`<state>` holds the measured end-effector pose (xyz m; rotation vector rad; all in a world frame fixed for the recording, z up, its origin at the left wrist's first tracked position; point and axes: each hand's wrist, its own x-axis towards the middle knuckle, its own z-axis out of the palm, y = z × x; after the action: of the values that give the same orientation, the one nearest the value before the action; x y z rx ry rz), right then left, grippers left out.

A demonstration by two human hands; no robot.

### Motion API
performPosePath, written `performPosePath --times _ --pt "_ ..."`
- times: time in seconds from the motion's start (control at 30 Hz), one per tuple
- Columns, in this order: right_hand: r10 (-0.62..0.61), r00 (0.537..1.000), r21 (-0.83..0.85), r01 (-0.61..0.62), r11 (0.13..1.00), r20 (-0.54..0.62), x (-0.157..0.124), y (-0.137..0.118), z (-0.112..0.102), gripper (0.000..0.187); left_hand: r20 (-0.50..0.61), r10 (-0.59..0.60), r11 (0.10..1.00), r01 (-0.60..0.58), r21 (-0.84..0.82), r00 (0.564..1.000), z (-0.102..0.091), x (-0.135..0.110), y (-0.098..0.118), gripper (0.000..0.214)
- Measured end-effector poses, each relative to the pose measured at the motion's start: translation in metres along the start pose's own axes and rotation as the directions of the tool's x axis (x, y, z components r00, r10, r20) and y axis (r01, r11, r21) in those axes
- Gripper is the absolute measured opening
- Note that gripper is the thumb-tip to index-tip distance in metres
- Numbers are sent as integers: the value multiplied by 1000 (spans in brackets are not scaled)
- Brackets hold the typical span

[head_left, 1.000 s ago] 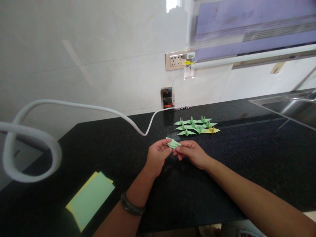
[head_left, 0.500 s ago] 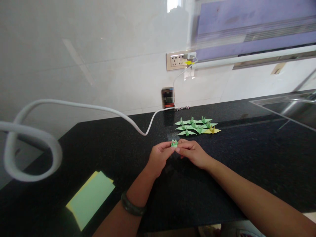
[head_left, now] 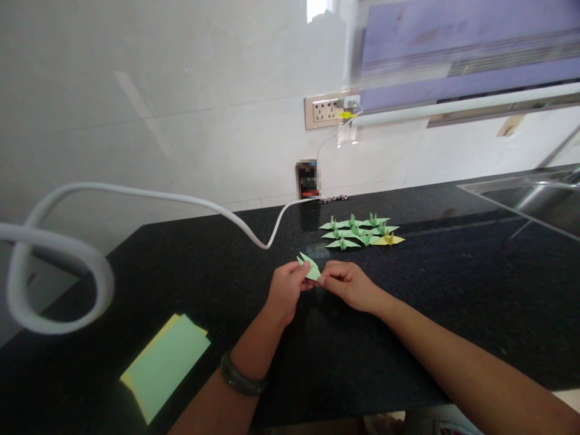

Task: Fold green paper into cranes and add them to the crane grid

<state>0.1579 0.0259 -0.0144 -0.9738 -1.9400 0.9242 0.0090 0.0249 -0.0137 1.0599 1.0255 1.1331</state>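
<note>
A small folded piece of green paper is pinched between both hands above the black countertop. My left hand grips its left side with thumb and fingers closed; a dark bracelet sits on that wrist. My right hand pinches the paper's right lower corner with closed fingers. Just beyond the hands lies a cluster of several finished green paper cranes with one yellow crane at its right end.
A stack of green and yellow paper sheets lies at the near left of the counter. A white cable loops across from the left to a wall socket. A small device stands against the wall. A sink is at the far right.
The paper was flat and wide, then squeezed small between the fingertips, and now stands tilted up to the left. Both hands stayed in nearly the same place.
</note>
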Motion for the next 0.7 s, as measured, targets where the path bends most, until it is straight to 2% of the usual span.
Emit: performPosePath --times 0.13,0.43,0.7 --pt "51 999 -32 -51 998 -2 0 4 2 17 12 -12 1000 12 3 1000 0 -1 0 30" --pt "122 992 -78 -120 990 16 0 9 4 21 169 18 999 -22 23 985 -1 -1 -5 25" --pt "63 996 -91 -56 994 70 0 1 5 20 76 84 987 -94 134 994 0 0 -5 18"
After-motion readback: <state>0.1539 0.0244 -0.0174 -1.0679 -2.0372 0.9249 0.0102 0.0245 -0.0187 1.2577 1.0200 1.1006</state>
